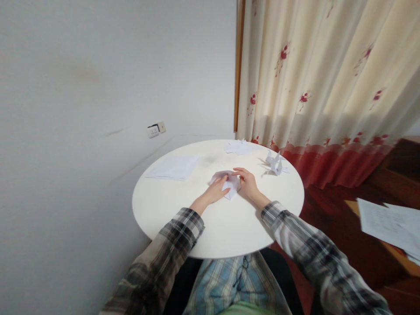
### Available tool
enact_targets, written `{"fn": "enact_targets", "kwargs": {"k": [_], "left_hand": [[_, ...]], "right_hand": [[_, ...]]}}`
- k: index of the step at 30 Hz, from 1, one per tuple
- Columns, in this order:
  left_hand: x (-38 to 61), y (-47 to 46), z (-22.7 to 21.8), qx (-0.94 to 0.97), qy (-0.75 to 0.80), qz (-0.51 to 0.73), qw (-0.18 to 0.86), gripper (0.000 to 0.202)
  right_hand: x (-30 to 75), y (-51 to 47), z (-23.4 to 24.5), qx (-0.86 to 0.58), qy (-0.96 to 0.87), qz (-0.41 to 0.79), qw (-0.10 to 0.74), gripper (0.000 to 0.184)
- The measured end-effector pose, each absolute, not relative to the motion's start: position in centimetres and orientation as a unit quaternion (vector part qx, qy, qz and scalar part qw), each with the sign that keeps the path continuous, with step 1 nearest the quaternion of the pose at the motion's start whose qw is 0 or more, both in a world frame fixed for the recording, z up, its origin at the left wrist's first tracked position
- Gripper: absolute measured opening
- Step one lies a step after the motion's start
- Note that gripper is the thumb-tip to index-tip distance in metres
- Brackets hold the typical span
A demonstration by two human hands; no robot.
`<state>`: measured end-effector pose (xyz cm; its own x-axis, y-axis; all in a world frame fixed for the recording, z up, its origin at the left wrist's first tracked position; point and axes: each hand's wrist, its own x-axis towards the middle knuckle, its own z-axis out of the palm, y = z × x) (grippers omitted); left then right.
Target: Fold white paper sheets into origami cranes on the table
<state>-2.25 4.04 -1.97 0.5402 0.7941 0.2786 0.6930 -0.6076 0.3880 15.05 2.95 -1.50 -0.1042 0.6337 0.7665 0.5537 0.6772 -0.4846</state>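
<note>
A folded piece of white paper (232,185) lies on the round white table (226,227), its lower end narrowing to a point. My left hand (215,190) holds it from the left, thumb and fingers over the sheet. My right hand (247,183) grips the far right edge of the paper with bent fingers. The fingers partly cover the folds, and the fingertips are too small to make out fully.
Folded paper cranes (274,163) stand at the table's right. A stack of white sheets (173,168) lies at the left, more paper (241,148) at the far edge. A wall with a socket (153,131) borders the left; a curtain (315,87) hangs behind. Printed papers (387,223) lie at right.
</note>
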Motion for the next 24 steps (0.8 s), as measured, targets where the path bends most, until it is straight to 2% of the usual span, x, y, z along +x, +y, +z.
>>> {"fn": "enact_targets", "kwargs": {"k": [10, 24], "left_hand": [[-2.3, 4.1, -2.2, 0.868, 0.414, 0.240, 0.133, 0.055], [-2.4, 4.2, -2.2, 0.870, 0.418, 0.229, 0.122, 0.059]], "right_hand": [[15.1, 2.3, -1.2, -0.441, -0.785, -0.010, 0.435, 0.037], [14.6, 1.8, -0.8, -0.437, -0.783, 0.016, 0.442, 0.031]]}}
